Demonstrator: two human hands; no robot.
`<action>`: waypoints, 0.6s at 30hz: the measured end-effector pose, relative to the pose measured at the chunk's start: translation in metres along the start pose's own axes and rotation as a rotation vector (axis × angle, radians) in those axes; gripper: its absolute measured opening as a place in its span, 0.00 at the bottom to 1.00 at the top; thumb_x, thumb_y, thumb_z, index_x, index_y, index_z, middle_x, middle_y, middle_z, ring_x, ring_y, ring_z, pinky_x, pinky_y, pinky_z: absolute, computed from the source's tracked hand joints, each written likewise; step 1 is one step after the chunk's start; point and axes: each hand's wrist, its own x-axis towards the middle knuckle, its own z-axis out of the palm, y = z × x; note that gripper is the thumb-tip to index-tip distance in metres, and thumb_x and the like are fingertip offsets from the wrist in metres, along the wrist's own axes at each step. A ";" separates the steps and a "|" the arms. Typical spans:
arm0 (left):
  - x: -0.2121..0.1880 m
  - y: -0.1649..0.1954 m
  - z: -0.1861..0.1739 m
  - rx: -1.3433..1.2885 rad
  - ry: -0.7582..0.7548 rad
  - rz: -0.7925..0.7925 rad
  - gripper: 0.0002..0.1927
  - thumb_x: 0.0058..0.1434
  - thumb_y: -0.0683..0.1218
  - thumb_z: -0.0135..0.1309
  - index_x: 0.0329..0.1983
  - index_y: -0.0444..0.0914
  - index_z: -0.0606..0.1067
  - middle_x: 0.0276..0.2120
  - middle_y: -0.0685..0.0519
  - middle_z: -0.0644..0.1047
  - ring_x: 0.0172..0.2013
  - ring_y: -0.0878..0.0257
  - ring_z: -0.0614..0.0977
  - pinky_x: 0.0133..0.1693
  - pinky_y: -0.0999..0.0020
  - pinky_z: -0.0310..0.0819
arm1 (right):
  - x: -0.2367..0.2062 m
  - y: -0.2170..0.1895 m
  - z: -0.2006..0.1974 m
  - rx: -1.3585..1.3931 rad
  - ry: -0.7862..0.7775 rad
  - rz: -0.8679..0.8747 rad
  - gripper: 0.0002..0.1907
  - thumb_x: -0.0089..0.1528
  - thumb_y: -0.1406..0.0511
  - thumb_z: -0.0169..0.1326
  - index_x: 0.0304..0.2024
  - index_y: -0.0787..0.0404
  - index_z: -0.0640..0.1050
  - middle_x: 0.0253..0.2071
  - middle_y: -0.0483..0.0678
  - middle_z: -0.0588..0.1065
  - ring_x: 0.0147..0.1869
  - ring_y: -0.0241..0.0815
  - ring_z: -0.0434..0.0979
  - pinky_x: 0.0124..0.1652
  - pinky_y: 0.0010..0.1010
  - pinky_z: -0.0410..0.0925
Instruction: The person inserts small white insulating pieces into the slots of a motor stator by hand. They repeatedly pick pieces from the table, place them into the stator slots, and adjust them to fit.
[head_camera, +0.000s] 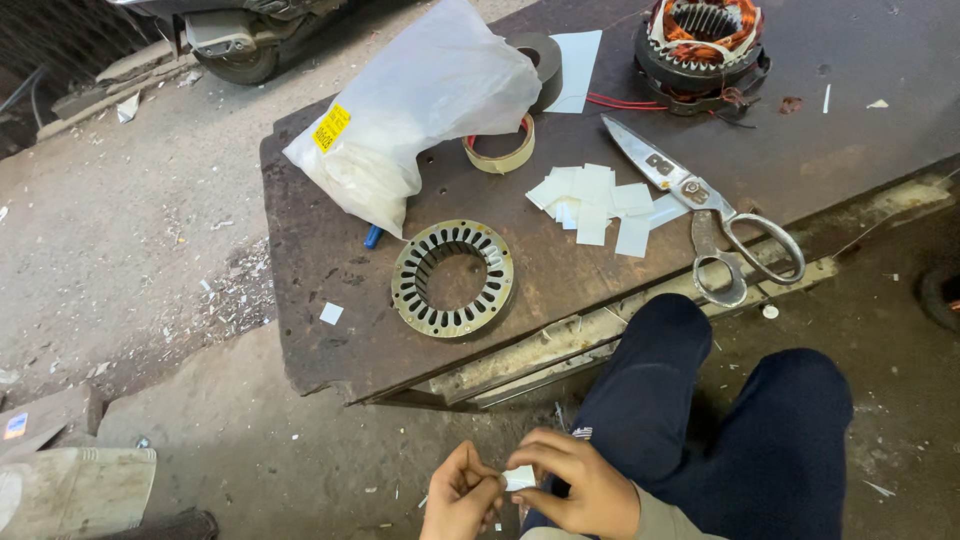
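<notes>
Paper slip (519, 478) looks light and bendy; we pinch it between left hand (462, 497) and right hand (580, 485), fingertips closed on its edges.

A motor repair workshop is showing here: a worn metal tabletop (330, 370) is carrying a slotted steel ring (452, 278), a motor core wound with copper wire (700, 40), big scissors (700, 200), tape rolls (499, 143) and cut paper slips (595, 205), standing on dusty concrete floor (130, 220).

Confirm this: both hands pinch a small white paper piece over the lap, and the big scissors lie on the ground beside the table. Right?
Not quite. The scissors lie on the table, beside the cut white slips, as the head view shows. Both hands, left and right, do pinch the paper piece.
</notes>
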 end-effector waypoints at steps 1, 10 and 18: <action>0.000 0.004 0.000 0.034 -0.021 0.013 0.09 0.57 0.33 0.57 0.30 0.36 0.68 0.15 0.51 0.75 0.14 0.69 0.72 0.17 0.73 0.57 | 0.000 -0.001 0.000 -0.023 0.028 -0.077 0.18 0.55 0.71 0.66 0.47 0.66 0.79 0.42 0.54 0.75 0.44 0.48 0.78 0.40 0.35 0.72; -0.030 0.113 0.032 0.340 -0.108 0.126 0.05 0.60 0.40 0.57 0.39 0.39 0.76 0.20 0.55 0.78 0.19 0.72 0.74 0.22 0.75 0.61 | 0.008 -0.017 -0.015 -0.051 0.163 0.048 0.14 0.53 0.71 0.69 0.41 0.66 0.83 0.31 0.49 0.78 0.32 0.40 0.82 0.32 0.29 0.74; 0.018 0.252 0.026 0.898 0.650 1.099 0.15 0.62 0.46 0.62 0.50 0.35 0.78 0.35 0.47 0.79 0.34 0.55 0.79 0.39 0.61 0.73 | 0.092 -0.047 -0.064 -0.184 0.516 0.049 0.15 0.56 0.70 0.67 0.45 0.65 0.83 0.34 0.46 0.78 0.34 0.32 0.82 0.31 0.21 0.74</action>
